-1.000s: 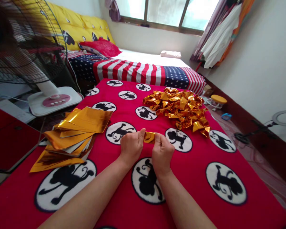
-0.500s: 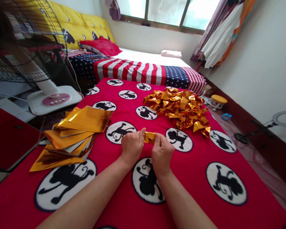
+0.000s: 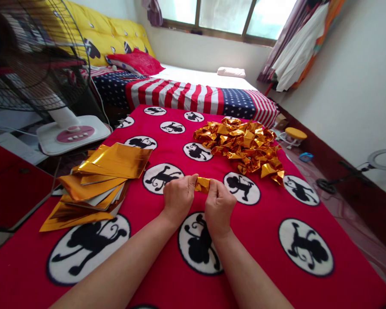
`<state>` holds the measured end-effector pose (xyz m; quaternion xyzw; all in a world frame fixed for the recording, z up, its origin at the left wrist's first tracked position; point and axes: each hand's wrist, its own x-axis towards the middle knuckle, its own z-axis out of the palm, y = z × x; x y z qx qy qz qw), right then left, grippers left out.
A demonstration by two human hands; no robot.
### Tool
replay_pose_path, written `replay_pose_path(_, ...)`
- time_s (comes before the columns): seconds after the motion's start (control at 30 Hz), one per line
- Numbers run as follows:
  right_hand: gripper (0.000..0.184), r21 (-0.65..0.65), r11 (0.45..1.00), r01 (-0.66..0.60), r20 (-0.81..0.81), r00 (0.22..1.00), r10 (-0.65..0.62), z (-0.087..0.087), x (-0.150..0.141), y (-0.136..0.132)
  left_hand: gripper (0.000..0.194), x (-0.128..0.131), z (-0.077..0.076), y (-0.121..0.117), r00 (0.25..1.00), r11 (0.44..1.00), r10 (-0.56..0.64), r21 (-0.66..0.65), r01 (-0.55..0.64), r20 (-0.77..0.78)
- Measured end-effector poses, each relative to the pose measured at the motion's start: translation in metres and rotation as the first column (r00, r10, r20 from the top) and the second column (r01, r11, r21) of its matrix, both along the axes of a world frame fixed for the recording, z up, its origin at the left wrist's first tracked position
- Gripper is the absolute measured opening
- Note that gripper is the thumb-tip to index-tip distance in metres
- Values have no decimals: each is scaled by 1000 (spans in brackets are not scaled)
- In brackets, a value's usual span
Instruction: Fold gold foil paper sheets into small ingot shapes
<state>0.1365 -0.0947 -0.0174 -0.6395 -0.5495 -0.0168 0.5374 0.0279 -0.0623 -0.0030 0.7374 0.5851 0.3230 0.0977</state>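
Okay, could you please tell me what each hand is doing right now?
Left hand: closed, pinching one end of the small gold foil piece.
Right hand: closed, pinching its other end.

Red monkey-print cloth surface point(image 3: 257, 240), center frame: flat gold sheets point(image 3: 116, 161) stacked left, folded gold pieces point(image 3: 244, 139) heaped upper right.

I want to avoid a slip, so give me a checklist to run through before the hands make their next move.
1. Bare left hand pinching one end of the small shiny gold foil strip: ok.
2. Bare right hand pinching the other end: ok.
3. Heap of crinkled gold foil pieces apart from both hands: ok.
4. Stack of flat gold foil sheets squared up: not ok, fanned unevenly.
5. Strip's underside: cannot tell, hidden.
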Motion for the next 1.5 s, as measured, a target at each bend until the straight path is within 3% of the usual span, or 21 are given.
replay_pose_path(0.37, 31, 0, 1000, 1, 28, 1000, -1, 0, 0, 1, 50, 2, 0, 0, 999, 999, 13, 46, -11, -46)
replay_pose_path(0.6, 32, -47, 999, 8, 20, 1000, -7, 1, 1, 0, 55, 1, 1, 0, 998, 1000, 20, -4, -21, -63)
replay_pose_path(0.73, 35, -120, 993, -21, -83, 996, 12, 3, 3, 2, 64, -2, 1, 3, 998, 994, 40, -102, -44, -39)
replay_pose_path(0.83, 35, -100, 993, -64, -207, 977, 42, 2, 6, 4, 65, -4, 1, 5, 999, 989, 33, -148, -30, 20)
replay_pose_path(1.13, 29, -59, 997, -58, -260, 965, 41, -5, 16, 8, 58, -8, 1, 8, 976, 983, 13, -181, 27, 218)
replay_pose_path(1.33, 23, -51, 994, -99, -217, 972, 86, -4, 24, 9, 44, -8, 0, 9, 992, 991, -18, -131, 34, 128)
replay_pose_path(1.5, 16, -95, 994, -53, -209, 977, 32, -4, 33, 12, 35, -8, -1, 9, 994, 992, -7, -124, 20, 109)
